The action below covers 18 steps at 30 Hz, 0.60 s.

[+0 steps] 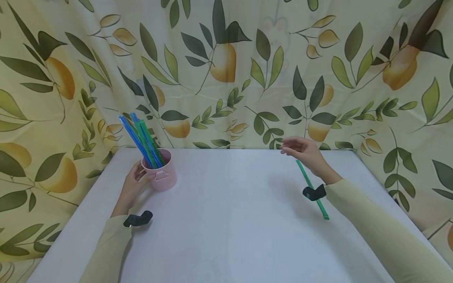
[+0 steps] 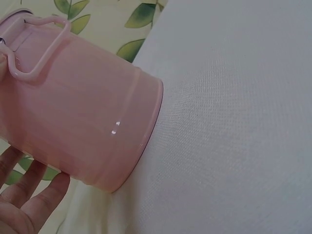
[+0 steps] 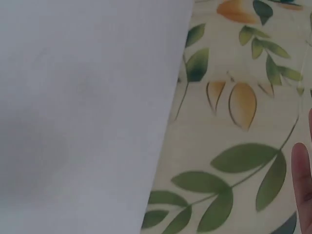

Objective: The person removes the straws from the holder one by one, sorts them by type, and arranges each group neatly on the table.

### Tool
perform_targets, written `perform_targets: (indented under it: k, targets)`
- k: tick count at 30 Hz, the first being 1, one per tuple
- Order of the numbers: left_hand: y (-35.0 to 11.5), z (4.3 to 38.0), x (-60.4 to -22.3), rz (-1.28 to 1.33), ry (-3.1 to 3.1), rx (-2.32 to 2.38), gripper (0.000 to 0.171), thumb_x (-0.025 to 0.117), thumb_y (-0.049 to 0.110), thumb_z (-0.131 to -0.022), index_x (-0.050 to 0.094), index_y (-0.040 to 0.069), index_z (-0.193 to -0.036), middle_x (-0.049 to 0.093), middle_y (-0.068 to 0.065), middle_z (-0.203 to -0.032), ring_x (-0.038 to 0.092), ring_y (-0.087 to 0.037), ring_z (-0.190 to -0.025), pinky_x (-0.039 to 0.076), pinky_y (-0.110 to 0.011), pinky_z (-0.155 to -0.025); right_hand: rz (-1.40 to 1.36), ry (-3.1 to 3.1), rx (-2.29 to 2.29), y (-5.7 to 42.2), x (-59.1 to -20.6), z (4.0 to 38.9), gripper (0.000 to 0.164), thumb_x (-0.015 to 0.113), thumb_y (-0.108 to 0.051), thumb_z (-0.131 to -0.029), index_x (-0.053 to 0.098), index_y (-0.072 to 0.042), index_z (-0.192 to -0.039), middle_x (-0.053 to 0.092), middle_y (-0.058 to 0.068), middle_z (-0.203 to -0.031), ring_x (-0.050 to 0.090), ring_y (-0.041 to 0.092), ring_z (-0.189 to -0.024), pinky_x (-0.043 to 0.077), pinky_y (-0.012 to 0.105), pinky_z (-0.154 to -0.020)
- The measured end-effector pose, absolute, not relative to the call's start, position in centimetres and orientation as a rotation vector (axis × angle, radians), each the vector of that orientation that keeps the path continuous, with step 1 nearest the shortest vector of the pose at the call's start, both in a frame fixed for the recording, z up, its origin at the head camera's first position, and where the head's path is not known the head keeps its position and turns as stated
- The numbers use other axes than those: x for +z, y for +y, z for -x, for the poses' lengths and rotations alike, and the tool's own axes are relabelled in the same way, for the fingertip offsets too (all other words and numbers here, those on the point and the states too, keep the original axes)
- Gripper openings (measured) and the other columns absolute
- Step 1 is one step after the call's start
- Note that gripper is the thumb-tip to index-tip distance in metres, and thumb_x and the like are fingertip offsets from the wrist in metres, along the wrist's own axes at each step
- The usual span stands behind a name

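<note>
At the left of the table, my left hand [image 1: 134, 181] grips a small pink pail [image 1: 164, 177], its thumb near the front and the other fingers round the side. In the left wrist view, the pail [image 2: 83, 102] shows a wire handle, with fingers [image 2: 46, 195] along its wall. Several long blue and green sticks [image 1: 143, 141] stand in it, leaning left. My right hand [image 1: 305, 154] is raised over the far right of the table, fingers loosely bent and holding nothing. Below it lies a single long thin green stick [image 1: 321, 206], partly covered by the wrist's black strap.
A white cloth covers the table [image 1: 226, 220]. Right behind its far edge hangs a curtain [image 1: 219, 114] printed with leaves and fruit, which also runs along the left and right sides.
</note>
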<state>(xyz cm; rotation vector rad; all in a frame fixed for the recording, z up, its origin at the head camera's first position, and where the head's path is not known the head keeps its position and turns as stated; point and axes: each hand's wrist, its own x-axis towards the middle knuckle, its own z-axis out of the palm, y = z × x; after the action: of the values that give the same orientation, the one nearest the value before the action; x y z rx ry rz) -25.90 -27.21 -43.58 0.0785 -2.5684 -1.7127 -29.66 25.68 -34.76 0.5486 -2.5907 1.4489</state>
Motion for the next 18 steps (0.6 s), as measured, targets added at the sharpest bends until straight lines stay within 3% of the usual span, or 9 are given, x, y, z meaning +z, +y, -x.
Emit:
perform_targets:
  k: [2,8,14,18]
  targets:
    - [-27.3,25.9,-43.6,-0.077,-2.566,-1.710,0.087,0.062,0.039,-0.088,0.008,0.015,-0.152,0.017,-0.015,-0.157,0.021,-0.036,-0.143,0.024,-0.053,-0.117,-0.601,-2.562,1.451,23.6,-34.6,30.1,0.040,0.064,-0.023,-0.089,0.057,0.000,-0.121,0.068,-0.008,-0.098,0.063,-0.005,-0.084,0.053,0.008,-0.078]
    - [-27.2,25.9,-43.6,-0.084,-2.548,-1.721,0.087,0.063,0.038,-0.088,0.009,0.016,-0.152,0.019,-0.015,-0.157,0.022,-0.036,-0.143,0.025,-0.052,-0.117,-0.677,-2.579,1.436,18.4,-34.2,31.6,0.036,0.066,-0.021,-0.088,0.060,-0.005,-0.119,0.067,0.016,-0.109,0.064,0.001,-0.087,0.053,0.010,-0.080]
    - [-27.3,26.1,-43.7,-0.070,-2.525,-1.743,0.085,0.063,0.036,-0.088,0.011,0.017,-0.152,0.020,-0.015,-0.157,0.022,-0.036,-0.143,0.026,-0.052,-0.117,-0.732,-2.553,1.486,14.5,-33.9,32.9,0.031,0.066,-0.019,-0.088,0.062,-0.006,-0.116,0.067,0.016,-0.102,0.067,0.020,-0.088,0.057,0.020,-0.078]
    - [-27.2,26.0,-43.8,-0.074,-2.514,-1.751,0.084,0.063,0.036,-0.088,0.013,0.016,-0.152,0.021,-0.015,-0.156,0.023,-0.035,-0.143,0.026,-0.051,-0.118,-0.749,-2.530,1.553,12.2,-33.7,33.8,0.029,0.066,-0.017,-0.088,0.063,-0.004,-0.114,0.067,0.015,-0.098,0.066,0.013,-0.081,0.058,0.026,-0.076]
